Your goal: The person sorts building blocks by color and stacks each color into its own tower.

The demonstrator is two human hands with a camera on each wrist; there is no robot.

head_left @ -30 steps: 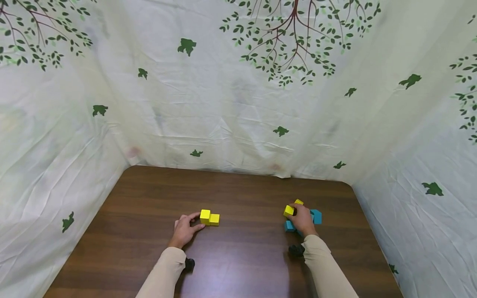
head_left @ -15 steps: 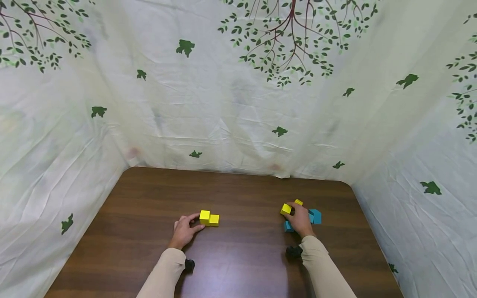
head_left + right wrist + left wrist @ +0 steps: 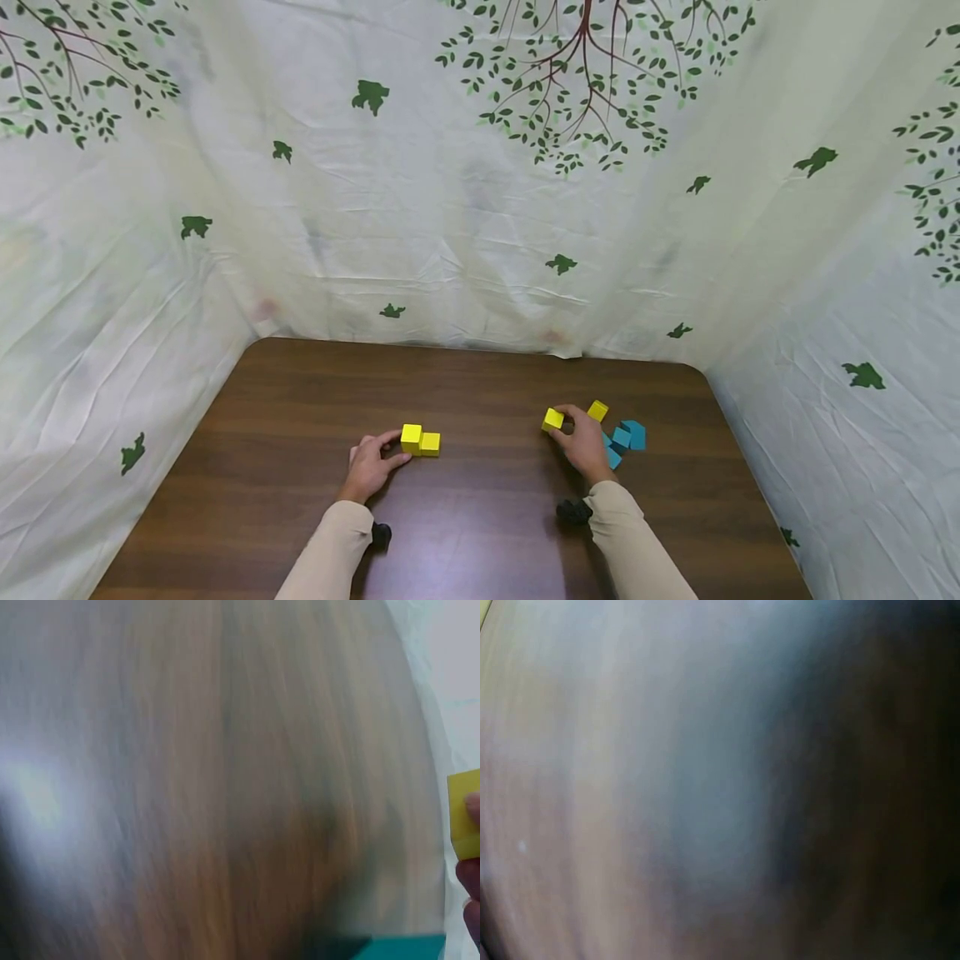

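Between thumb and fingertips my right hand point(image 3: 585, 446) pinches a yellow cube point(image 3: 552, 419), to the left of the blue blocks. The same cube shows at the right edge of the right wrist view, with fingertips point(image 3: 472, 877) on it. My left hand point(image 3: 367, 468) has its thumb and index finger about a yellow block point(image 3: 411, 438) left of the middle of the table. Against that block's right side stands a lower yellow block point(image 3: 431, 444). The left wrist view is blurred and shows neither the hand nor the blocks clearly.
Several blue blocks point(image 3: 633, 434) lie bunched just right of the right hand, partly hidden by it. Another yellow block point(image 3: 597, 410) lies behind them. The brown wooden table point(image 3: 480, 517) meets a leaf-printed white cloth point(image 3: 465, 208) at its back and sides.
My right hand has moved left with the yellow cube, away from the blue blocks, uncovering more of them and the yellow block behind. The left hand stays about its block.
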